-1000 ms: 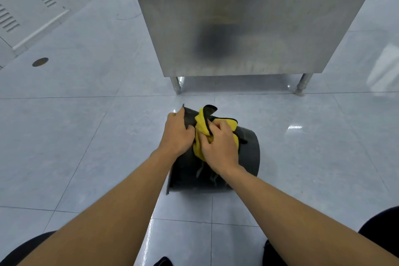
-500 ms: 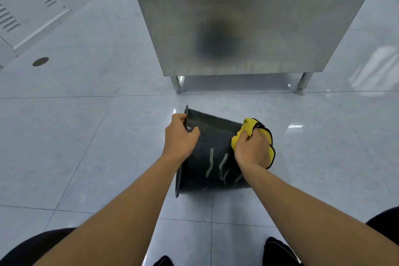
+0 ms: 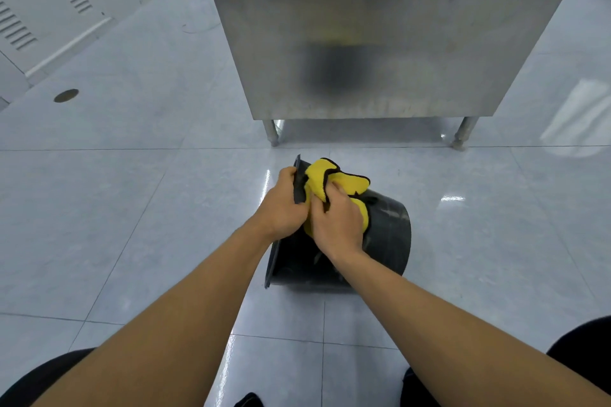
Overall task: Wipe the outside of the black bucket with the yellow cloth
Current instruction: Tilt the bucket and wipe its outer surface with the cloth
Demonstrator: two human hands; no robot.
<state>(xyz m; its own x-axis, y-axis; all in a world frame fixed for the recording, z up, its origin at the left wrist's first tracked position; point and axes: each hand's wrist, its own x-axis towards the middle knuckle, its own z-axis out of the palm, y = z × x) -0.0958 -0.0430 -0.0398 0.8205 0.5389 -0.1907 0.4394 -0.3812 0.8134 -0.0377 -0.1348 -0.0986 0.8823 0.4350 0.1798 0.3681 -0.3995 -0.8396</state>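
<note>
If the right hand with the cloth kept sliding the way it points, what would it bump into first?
Probably the left hand gripping the black bucket rim; the right hand and yellow cloth point there, though depth is unclear.

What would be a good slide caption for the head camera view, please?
Left hand grips the rim of the tipped black bucket while the right hand presses the yellow cloth against its side.

The black bucket (image 3: 388, 235) lies half covered — its near wall sits behind the right hand (image 3: 337, 225) and forearm. The left hand (image 3: 281, 205) hides its fingers past the rim. The steel cabinet (image 3: 380, 26) is cut off at the top edge — both knees at the bottom.
</note>
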